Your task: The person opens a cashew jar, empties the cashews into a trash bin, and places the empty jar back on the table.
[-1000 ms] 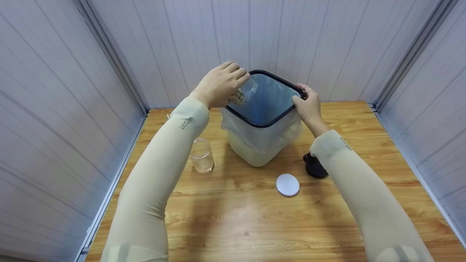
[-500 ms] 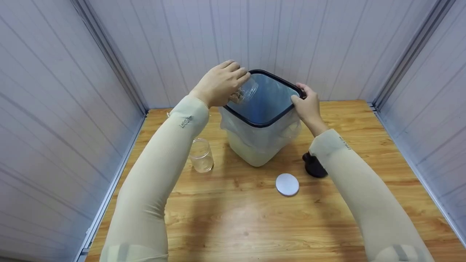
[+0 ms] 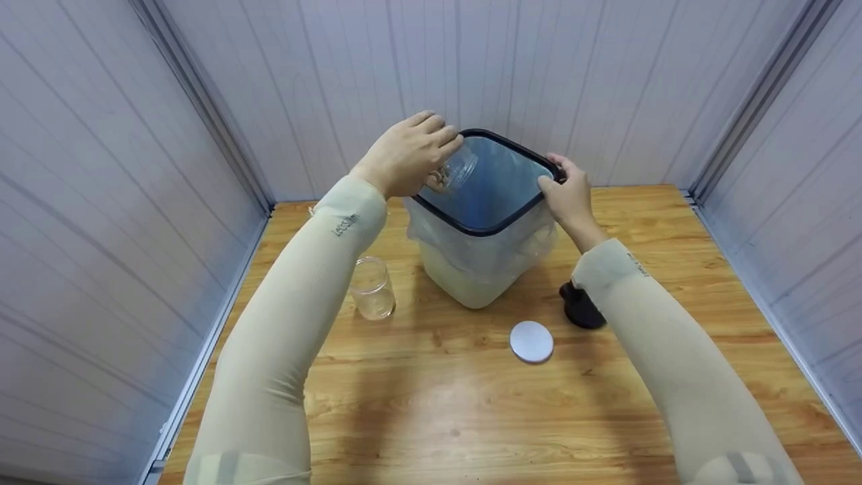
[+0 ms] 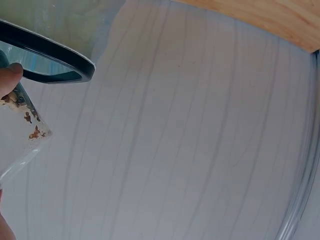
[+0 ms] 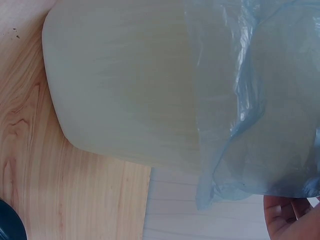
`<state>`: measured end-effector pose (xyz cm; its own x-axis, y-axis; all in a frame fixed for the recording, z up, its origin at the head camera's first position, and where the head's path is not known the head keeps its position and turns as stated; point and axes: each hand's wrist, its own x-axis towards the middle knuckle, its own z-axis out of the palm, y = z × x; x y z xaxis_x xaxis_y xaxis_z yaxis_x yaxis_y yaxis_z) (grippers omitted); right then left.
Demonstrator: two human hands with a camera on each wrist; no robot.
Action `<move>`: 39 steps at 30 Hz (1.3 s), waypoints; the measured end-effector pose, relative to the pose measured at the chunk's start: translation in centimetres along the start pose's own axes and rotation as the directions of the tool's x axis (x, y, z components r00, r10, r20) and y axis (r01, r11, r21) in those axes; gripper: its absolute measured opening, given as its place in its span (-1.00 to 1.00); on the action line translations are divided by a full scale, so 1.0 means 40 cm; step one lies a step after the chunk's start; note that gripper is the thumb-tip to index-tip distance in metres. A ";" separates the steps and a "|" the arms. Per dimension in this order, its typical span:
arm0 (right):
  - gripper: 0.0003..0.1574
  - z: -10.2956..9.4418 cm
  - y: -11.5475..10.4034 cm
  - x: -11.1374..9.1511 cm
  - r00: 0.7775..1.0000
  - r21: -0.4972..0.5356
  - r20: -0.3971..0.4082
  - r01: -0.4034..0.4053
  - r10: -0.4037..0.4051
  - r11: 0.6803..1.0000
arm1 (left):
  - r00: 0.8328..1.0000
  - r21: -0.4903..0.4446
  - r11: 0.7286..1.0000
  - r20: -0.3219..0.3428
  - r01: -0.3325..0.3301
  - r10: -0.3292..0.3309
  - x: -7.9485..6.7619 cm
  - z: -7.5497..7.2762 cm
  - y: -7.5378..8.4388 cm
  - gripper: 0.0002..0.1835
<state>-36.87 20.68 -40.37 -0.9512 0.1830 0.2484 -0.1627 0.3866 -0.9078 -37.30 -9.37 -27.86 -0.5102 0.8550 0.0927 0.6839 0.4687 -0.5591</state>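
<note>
My left hand (image 3: 409, 156) grips a clear jar (image 3: 462, 167), tipped sideways with its mouth over the opening of a trash can (image 3: 463, 286). Brown bits (image 3: 438, 180) lie inside the jar. The left wrist view shows some of these bits (image 4: 34, 133) clinging to its wall, with only parts of the hand visible. A translucent bag (image 3: 471, 250) lines the trash can and hangs over its outside below the black rim (image 3: 483, 233). On the right, my right hand (image 3: 571, 199) holds that rim, thumb on the near side. Only part of this hand (image 5: 295, 220) appears in the right wrist view.
A clear glass jar (image 3: 374, 289) stands upright on the wooden table (image 3: 444, 417), left of the trash can. In front lies a round white lid (image 3: 532, 342). A black object (image 3: 580, 307) is partly hidden by my right sleeve. Pale panel walls (image 3: 323, 81) enclose the table.
Both hands stay nearly in place. The brown bits in the tilted jar have shifted slightly; the jar itself keeps its tilt over the trash can.
</note>
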 end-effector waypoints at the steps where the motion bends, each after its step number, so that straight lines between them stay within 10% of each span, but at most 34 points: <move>1: -0.24 0.000 0.000 0.000 1.000 0.000 -0.001 0.001 -0.001 1.000 | 1.000 0.005 1.000 0.006 -0.003 0.003 0.001 -0.001 0.000 -0.14; 39: -0.22 0.005 0.001 -0.001 1.000 0.029 -0.007 0.000 0.000 1.000 | 0.995 0.119 0.989 0.067 -0.087 0.079 0.008 -0.008 -0.005 -0.30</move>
<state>-36.88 20.51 -40.48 -0.9493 0.1895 0.2507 -0.1703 0.3604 -0.9171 -37.41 -9.13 -27.44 -0.4882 0.8727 -0.0075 0.6585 0.3627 -0.6594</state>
